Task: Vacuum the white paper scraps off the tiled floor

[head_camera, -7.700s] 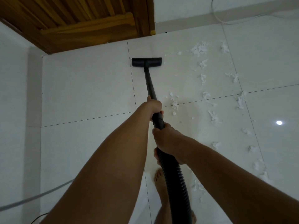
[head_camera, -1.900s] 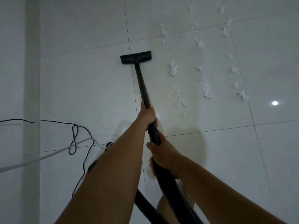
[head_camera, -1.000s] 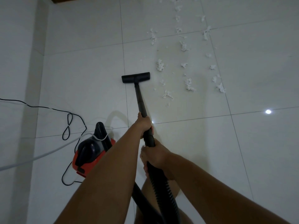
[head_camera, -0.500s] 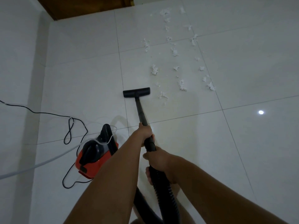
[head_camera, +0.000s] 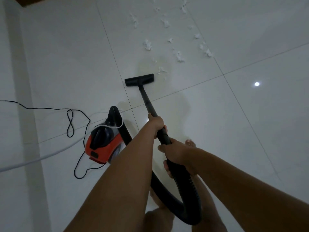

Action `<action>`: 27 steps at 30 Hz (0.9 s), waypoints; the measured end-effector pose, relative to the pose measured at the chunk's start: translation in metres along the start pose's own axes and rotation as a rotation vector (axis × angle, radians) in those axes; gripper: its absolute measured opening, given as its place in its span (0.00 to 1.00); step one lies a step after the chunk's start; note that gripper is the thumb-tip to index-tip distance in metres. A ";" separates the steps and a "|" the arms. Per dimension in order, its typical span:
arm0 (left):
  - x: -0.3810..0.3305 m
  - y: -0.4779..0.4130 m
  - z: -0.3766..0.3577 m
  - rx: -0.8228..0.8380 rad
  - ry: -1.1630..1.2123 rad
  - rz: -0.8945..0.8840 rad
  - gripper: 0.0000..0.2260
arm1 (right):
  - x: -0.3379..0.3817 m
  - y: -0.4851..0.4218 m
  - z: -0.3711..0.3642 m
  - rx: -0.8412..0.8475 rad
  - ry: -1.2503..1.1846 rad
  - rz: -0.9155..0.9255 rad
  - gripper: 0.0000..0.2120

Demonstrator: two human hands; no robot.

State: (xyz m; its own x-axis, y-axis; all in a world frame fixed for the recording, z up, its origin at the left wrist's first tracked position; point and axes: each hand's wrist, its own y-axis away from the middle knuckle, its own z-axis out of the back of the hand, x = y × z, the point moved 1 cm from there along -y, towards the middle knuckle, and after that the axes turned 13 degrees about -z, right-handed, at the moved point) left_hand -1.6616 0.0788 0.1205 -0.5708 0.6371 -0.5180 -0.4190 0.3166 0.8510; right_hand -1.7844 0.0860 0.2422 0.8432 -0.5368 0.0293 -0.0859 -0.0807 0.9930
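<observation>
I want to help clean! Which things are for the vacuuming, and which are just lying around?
For the job: vacuum cleaner, hose, tube, brush head, paper scraps, left hand, right hand, probably the black cord.
Just lying about: white cable, wooden edge.

Bare left arm stretches forward nearly straight, with the left hand curled round the black wand at the far end. Bare right arm comes in from near right, with the right hand gripping the wand nearer, just behind the left. Bare toes show just right of it.
</observation>
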 end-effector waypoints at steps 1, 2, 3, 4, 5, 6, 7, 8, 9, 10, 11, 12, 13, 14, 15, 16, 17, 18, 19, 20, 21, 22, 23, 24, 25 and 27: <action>0.007 0.005 0.000 0.003 0.000 0.002 0.26 | -0.008 0.001 -0.003 -0.002 -0.015 -0.008 0.14; 0.012 0.010 0.000 0.008 0.000 0.007 0.27 | -0.016 0.002 -0.005 -0.004 -0.027 -0.015 0.14; 0.017 0.015 0.000 0.013 0.002 0.012 0.28 | -0.024 0.004 -0.007 -0.007 -0.035 -0.019 0.14; 0.022 0.019 -0.001 0.017 0.005 0.017 0.29 | -0.030 0.006 -0.008 -0.012 -0.039 -0.021 0.14; 0.026 0.024 -0.001 0.020 0.006 0.024 0.29 | -0.037 0.008 -0.009 -0.019 -0.040 -0.023 0.14; 0.030 0.029 -0.002 0.025 0.005 0.032 0.30 | -0.043 0.009 -0.010 -0.026 -0.039 -0.024 0.14; 0.033 0.035 -0.002 0.031 0.005 0.037 0.30 | -0.048 0.012 -0.011 -0.031 -0.037 -0.026 0.14; 0.036 0.040 -0.003 0.037 0.005 0.040 0.30 | -0.053 0.014 -0.012 -0.037 -0.039 -0.028 0.14; 0.039 0.045 -0.005 0.040 0.006 0.045 0.30 | -0.058 0.016 -0.012 -0.043 -0.045 -0.032 0.14; 0.041 0.049 -0.007 0.044 0.006 0.051 0.30 | -0.062 0.018 -0.012 -0.049 -0.050 -0.036 0.14; 0.042 0.053 -0.009 0.049 0.005 0.054 0.30 | -0.066 0.021 -0.011 -0.053 -0.052 -0.037 0.14; 0.044 0.056 -0.012 0.055 0.005 0.057 0.31 | -0.069 0.023 -0.011 -0.056 -0.055 -0.038 0.15; 0.044 0.059 -0.015 0.063 0.006 0.060 0.31 | -0.072 0.025 -0.010 -0.060 -0.059 -0.037 0.15; 0.045 0.062 -0.018 0.073 0.003 0.061 0.31 | -0.074 0.027 -0.009 -0.067 -0.063 -0.034 0.15; 0.045 0.064 -0.022 0.085 -0.009 0.057 0.32 | -0.076 0.029 -0.007 -0.078 -0.068 -0.027 0.15; 0.045 0.066 -0.026 0.096 -0.028 0.052 0.32 | -0.078 0.031 -0.005 -0.089 -0.076 -0.020 0.14; 0.045 0.068 -0.030 0.104 -0.047 0.049 0.31 | -0.079 0.033 -0.004 -0.096 -0.086 -0.016 0.14; 0.044 0.068 -0.033 0.112 -0.059 0.049 0.31 | -0.080 0.035 -0.002 -0.096 -0.095 -0.014 0.13; 0.045 0.069 -0.036 0.118 -0.066 0.049 0.30 | -0.081 0.036 -0.001 -0.093 -0.100 -0.012 0.13; 0.044 0.068 -0.039 0.122 -0.072 0.047 0.29 | -0.081 0.035 0.000 -0.091 -0.104 -0.013 0.13; 0.045 0.067 -0.041 0.126 -0.081 0.043 0.29 | -0.082 0.034 0.002 -0.091 -0.110 -0.018 0.12; 0.045 0.066 -0.042 0.130 -0.091 0.039 0.28 | -0.082 0.033 0.003 -0.090 -0.115 -0.027 0.12; 0.046 0.065 -0.043 0.130 -0.098 0.037 0.27 | -0.082 0.031 0.004 -0.084 -0.119 -0.035 0.12; 0.046 0.063 -0.044 0.130 -0.105 0.034 0.27 | -0.081 0.029 0.004 -0.075 -0.123 -0.039 0.12; 0.046 0.061 -0.045 0.128 -0.112 0.028 0.26 | -0.081 0.027 0.005 -0.064 -0.132 -0.040 0.12; 0.044 0.055 -0.046 0.120 -0.139 0.016 0.26 | -0.079 0.022 0.005 -0.048 -0.163 -0.036 0.13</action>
State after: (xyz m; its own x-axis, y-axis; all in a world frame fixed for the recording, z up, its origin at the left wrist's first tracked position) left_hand -1.7420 0.0921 0.1408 -0.4706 0.7308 -0.4944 -0.3182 0.3820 0.8676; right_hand -1.8555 0.1222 0.2610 0.7475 -0.6640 -0.0215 -0.0286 -0.0644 0.9975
